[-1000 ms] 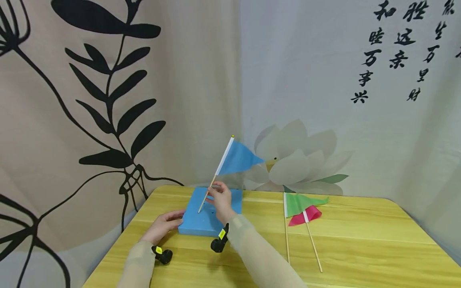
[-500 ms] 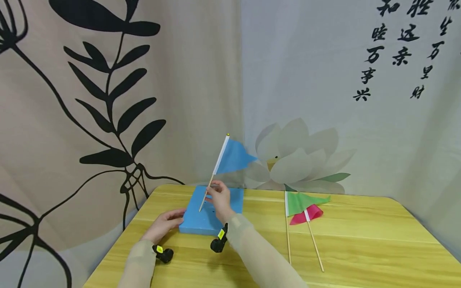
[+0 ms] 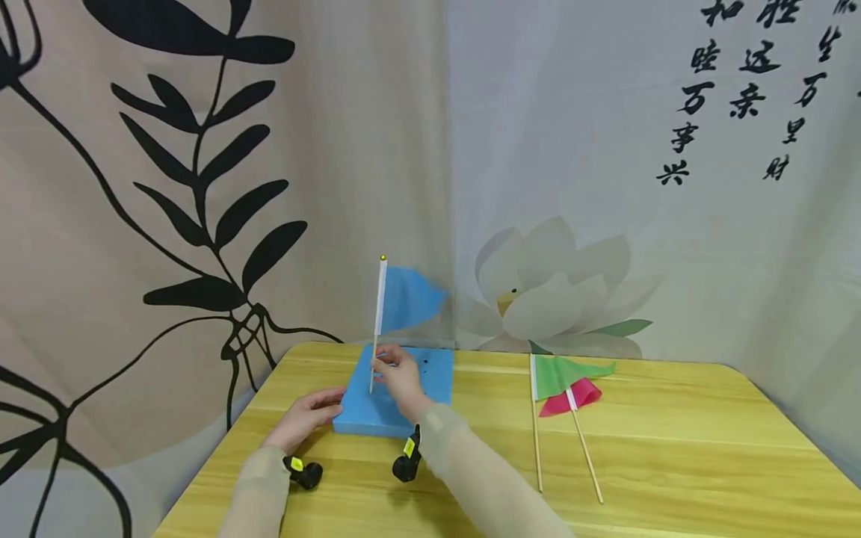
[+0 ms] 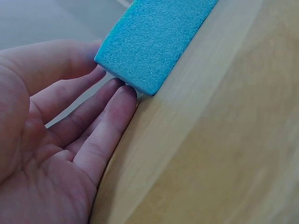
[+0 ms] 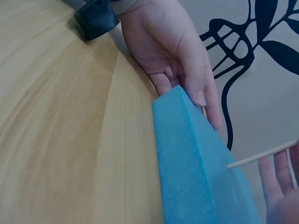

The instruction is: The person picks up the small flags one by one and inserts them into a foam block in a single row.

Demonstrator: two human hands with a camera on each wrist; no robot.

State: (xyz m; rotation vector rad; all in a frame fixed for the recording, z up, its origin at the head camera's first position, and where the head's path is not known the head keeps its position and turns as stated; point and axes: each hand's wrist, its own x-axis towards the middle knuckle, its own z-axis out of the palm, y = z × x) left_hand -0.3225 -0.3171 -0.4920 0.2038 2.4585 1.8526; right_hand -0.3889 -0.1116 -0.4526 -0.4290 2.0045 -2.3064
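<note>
Here, blue flag (image 3: 403,299) pinched upright by right hand (image 3: 398,376) in foam block (image 3: 397,396); left hand (image 3: 306,418), fingers straight, braced against block corner.

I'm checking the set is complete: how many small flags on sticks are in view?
3. The blue flag stands upright on the blue foam block, its stick pinched by the right hand. The green flag and pink flag lie on the table, overlapping.

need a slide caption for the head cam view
Right hand holds a blue flag upright on a blue foam block steadied by the left hand.
</note>
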